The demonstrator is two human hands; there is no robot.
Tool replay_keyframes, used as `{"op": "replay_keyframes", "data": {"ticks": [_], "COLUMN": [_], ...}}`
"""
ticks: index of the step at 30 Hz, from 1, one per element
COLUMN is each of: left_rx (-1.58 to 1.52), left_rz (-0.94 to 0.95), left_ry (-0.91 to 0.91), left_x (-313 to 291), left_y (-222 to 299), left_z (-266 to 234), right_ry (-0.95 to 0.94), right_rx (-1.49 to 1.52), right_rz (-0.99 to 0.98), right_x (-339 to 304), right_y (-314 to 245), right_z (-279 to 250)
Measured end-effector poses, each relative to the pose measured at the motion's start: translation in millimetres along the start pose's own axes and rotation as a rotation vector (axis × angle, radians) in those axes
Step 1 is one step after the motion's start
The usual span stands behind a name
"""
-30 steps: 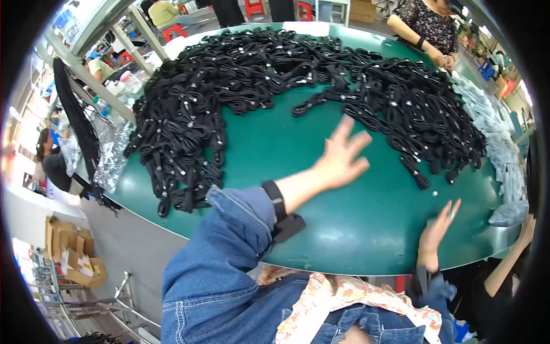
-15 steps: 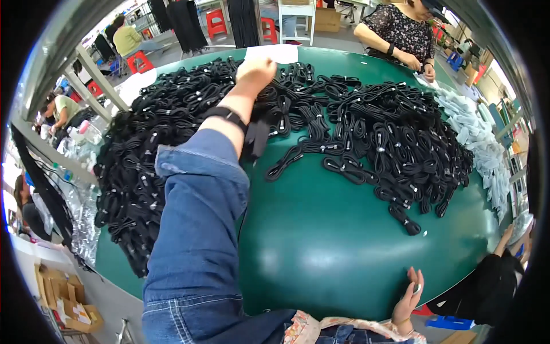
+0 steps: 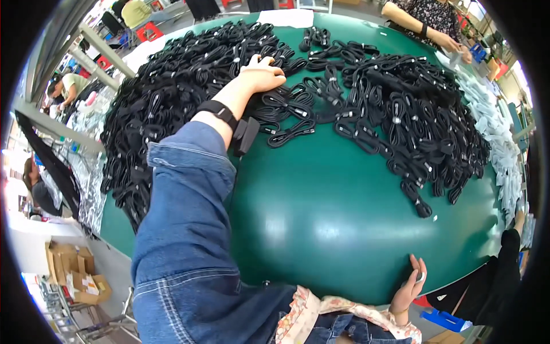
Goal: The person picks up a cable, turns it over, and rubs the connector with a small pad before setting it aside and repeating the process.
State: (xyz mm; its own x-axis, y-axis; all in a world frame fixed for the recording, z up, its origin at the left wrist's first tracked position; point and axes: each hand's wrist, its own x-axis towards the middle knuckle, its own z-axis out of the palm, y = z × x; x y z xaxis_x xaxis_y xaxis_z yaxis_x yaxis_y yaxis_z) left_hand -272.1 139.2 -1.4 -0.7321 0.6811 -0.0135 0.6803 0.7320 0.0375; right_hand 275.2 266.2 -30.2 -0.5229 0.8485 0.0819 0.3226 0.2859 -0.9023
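My left hand (image 3: 262,74) reaches far across the green table over the right edge of a large pile of coiled black cables (image 3: 189,80). Its fingers are spread and bent over the bundles, and nothing shows gripped in them. The wrist wears a black strap with a small black box (image 3: 245,136). Just beside the hand lie loose cable bundles (image 3: 288,103), each folded and tied in the middle. My right hand (image 3: 408,289) is at the near right table edge, open, fingers stretched, with a ring on one finger and nothing held.
A second pile of black cables (image 3: 412,114) covers the right part of the green table (image 3: 321,229). White paper (image 3: 286,18) lies at the far edge. Pale wrapped items (image 3: 487,126) line the right rim. People work at the far right (image 3: 427,26) and near right (image 3: 495,281).
My left hand has drawn back from near the white paper, and its closed fingers have spread over the cables. The view has tilted downward. My right hand stays by the table edge.
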Motion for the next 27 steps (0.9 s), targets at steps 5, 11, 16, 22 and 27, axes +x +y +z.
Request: {"op": "replay_keyframes", "data": {"ticks": [5, 11, 16, 22, 27], "left_rx": [0.038, 0.008, 0.016, -0.046, -0.134], "left_rz": [0.174, 0.298, 0.418, 0.512, 0.512], "left_ry": [0.074, 0.102, 0.196, 0.225, 0.225], "left_x": [-91, -183, -254, -302, -310], "left_y": [8, 41, 60, 84, 86], "left_z": [6, 6, 9, 2, 2], "right_ry": [-0.037, -0.136, -0.537, -0.859, -0.811], "right_rx": [0.067, 0.043, -0.102, -0.355, -0.571], "right_rz": [-0.035, -0.146, -0.418, -1.143, -1.148], "right_x": [0, 2, 11, 12, 16], "right_y": [7, 5, -52, -91, -81], "right_z": [0, -11, 4, 74, 124]}}
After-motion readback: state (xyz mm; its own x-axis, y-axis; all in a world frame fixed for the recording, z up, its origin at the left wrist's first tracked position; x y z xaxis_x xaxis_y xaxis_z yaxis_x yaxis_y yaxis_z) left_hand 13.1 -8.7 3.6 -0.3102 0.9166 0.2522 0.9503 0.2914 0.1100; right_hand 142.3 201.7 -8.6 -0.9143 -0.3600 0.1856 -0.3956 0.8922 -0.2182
